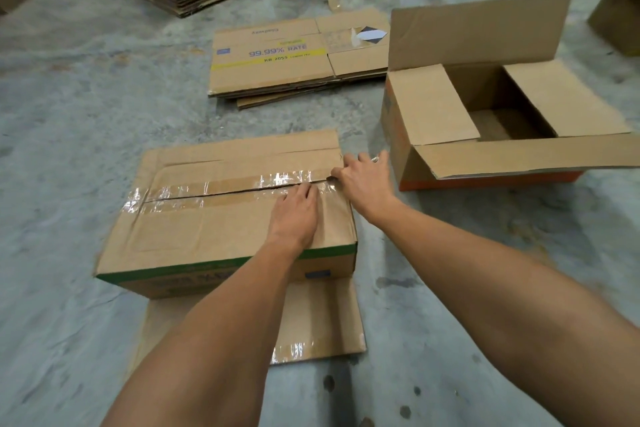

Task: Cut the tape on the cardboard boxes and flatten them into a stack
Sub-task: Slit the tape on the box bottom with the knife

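Concrete floor (86, 114) w/ open box (485, 121) at right, flat stack (277, 62) beyond. Taped box (221, 218) lies centre, front flap out on floor, clear tape (242, 184) along top seam. Left hand (294, 215) flat, fingers together, pressing top nr seam. Right hand (363, 180) closed round small blade at seam's right end; blade mostly hidden.

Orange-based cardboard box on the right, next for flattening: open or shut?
Open: the orange-based cardboard box has its flaps spread, interior visible.
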